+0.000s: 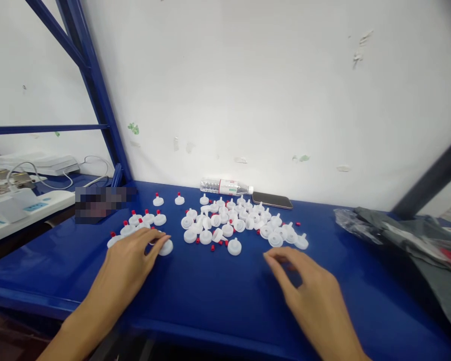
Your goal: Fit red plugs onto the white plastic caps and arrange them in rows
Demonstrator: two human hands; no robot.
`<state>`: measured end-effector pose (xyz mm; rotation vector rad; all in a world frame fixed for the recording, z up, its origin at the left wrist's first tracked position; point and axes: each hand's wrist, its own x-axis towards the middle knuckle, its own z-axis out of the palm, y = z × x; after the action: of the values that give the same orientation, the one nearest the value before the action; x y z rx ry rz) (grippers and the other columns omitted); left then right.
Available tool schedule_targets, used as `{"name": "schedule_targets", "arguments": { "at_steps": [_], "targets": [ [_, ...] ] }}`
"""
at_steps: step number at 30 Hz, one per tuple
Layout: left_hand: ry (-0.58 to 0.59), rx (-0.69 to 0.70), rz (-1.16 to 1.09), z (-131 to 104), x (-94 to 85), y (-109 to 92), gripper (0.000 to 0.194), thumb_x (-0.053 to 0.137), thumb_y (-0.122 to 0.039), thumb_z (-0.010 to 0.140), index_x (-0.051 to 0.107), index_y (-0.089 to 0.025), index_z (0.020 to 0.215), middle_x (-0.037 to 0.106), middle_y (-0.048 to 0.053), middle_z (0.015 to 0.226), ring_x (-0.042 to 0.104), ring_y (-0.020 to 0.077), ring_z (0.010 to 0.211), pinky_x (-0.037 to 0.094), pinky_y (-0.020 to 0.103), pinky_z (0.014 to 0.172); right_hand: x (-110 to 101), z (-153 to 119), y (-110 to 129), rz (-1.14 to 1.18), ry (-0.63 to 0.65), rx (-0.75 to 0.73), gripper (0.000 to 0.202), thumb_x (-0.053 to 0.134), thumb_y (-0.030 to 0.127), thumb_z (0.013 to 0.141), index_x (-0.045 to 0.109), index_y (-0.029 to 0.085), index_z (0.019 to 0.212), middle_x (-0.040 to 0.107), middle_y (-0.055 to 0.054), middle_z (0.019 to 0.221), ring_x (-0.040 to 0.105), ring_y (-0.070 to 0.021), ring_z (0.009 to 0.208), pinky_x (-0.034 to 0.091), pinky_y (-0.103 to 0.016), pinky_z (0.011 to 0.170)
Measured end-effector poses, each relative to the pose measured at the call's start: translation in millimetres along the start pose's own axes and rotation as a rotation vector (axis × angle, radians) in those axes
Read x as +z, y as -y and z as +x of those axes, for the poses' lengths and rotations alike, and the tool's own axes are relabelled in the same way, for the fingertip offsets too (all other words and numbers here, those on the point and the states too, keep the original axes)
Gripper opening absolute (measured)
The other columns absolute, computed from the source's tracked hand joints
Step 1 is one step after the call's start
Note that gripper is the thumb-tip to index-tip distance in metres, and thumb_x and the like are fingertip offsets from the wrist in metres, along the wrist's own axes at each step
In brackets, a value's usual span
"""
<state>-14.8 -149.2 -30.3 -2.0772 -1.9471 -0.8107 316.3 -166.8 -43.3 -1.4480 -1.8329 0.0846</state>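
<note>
My left hand (131,255) reaches over the left group of white caps, thumb and fingertips pinched at the top of a white cap (166,247). Its fingers cover that cap's tip. Around it stand other white caps with red tips, such as one (160,219) just behind. My right hand (308,281) hovers in front of the right end of the central pile, thumb and index fingertips together; anything between them is too small to make out. The pile of white caps (239,224) has small red pieces (212,248) scattered among and before it.
The blue table (210,296) meets a white wall. Behind the pile lie a plastic bottle (225,187) and a dark phone (272,200). Power strips (41,203) and cables are at the left. Grey fabric and clear plastic (357,225) lie at the right, near a blue frame post.
</note>
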Motion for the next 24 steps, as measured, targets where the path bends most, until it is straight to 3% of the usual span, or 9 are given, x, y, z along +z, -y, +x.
{"name": "schedule_targets", "arguments": {
  "at_steps": [5,10,12,15,17,20,22,24],
  "targets": [
    [0.068,-0.172,-0.026,10.5,-11.5,13.4,0.031,0.051,-0.045,0.092,0.075,-0.026,0.098,0.081,0.003,0.099,0.076,0.0296,0.089,0.053,0.037,0.077,-22.4,3.0,-41.8,-0.165,-0.086,0.163,0.031,0.053,0.053,0.095,0.073,0.03,0.101,0.078,-0.003,0.101,0.074,-0.0281,0.087,0.054,-0.039,0.076],
    [0.088,-0.224,-0.026,12.8,-13.6,14.4,0.037,0.052,-0.047,0.091,0.072,-0.025,0.113,0.081,0.005,0.093,0.075,0.0312,0.086,0.055,0.04,0.076,-30.4,-2.2,-70.0,-0.211,0.005,0.312,0.035,0.058,0.058,0.09,0.075,0.032,0.106,0.079,-0.002,0.095,0.074,-0.0281,0.081,0.054,-0.039,0.072],
    [0.04,-0.208,0.053,8.9,-13.6,9.4,0.042,0.051,-0.05,0.094,0.071,-0.022,0.118,0.079,0.009,0.103,0.074,0.0347,0.096,0.055,0.043,0.08,-29.6,-3.6,-73.7,-0.192,0.05,0.307,0.031,0.06,0.056,0.089,0.076,0.032,0.101,0.079,-0.002,0.096,0.074,-0.028,0.084,0.054,-0.039,0.074],
    [-0.115,-0.079,0.134,-1.2,-11.1,-8.3,0.044,0.044,-0.05,0.1,0.068,-0.021,0.124,0.071,0.013,0.123,0.066,0.0367,0.116,0.052,0.047,0.093,-27.3,-3.5,-71.4,-0.154,0.096,0.279,0.025,0.059,0.05,0.091,0.076,0.032,0.093,0.078,-0.001,0.097,0.074,-0.0263,0.084,0.052,-0.035,0.07],
    [-0.159,0.037,0.073,-7.6,-6.3,-26.9,0.039,0.043,-0.047,0.101,0.068,-0.024,0.121,0.071,0.009,0.122,0.066,0.0317,0.114,0.051,0.043,0.096,-26.3,-2.4,-67.0,-0.14,0.098,0.253,0.024,0.058,0.048,0.092,0.075,0.031,0.09,0.078,-0.001,0.092,0.073,-0.0249,0.079,0.051,-0.033,0.066],
    [-0.033,0.172,-0.052,-9.0,5.3,-61.6,0.036,0.046,-0.045,0.102,0.066,-0.027,0.125,0.072,0.006,0.111,0.071,0.0238,0.095,0.055,0.034,0.082,-26.4,-1.3,-59.9,-0.118,0.1,0.188,0.024,0.057,0.046,0.096,0.072,0.029,0.089,0.076,-0.002,0.089,0.071,-0.0231,0.076,0.05,-0.031,0.065],
    [0.108,0.201,-0.066,-2.0,14.3,-85.1,0.042,0.046,-0.041,0.102,0.058,-0.026,0.139,0.071,0.006,0.111,0.072,0.0232,0.089,0.054,0.032,0.071,-27.2,-1.4,-56.5,-0.093,0.109,0.148,0.024,0.055,0.045,0.098,0.07,0.028,0.089,0.075,-0.002,0.091,0.07,-0.0221,0.077,0.05,-0.031,0.067],
    [0.202,0.223,-0.066,9.5,22.9,-104.7,0.046,0.048,-0.038,0.102,0.053,-0.022,0.144,0.07,0.009,0.113,0.071,0.0248,0.089,0.054,0.034,0.072,-28.0,-1.9,-54.6,-0.074,0.111,0.123,0.025,0.054,0.045,0.1,0.069,0.028,0.088,0.074,-0.001,0.091,0.069,-0.0212,0.076,0.05,-0.03,0.068]
  ]
}}
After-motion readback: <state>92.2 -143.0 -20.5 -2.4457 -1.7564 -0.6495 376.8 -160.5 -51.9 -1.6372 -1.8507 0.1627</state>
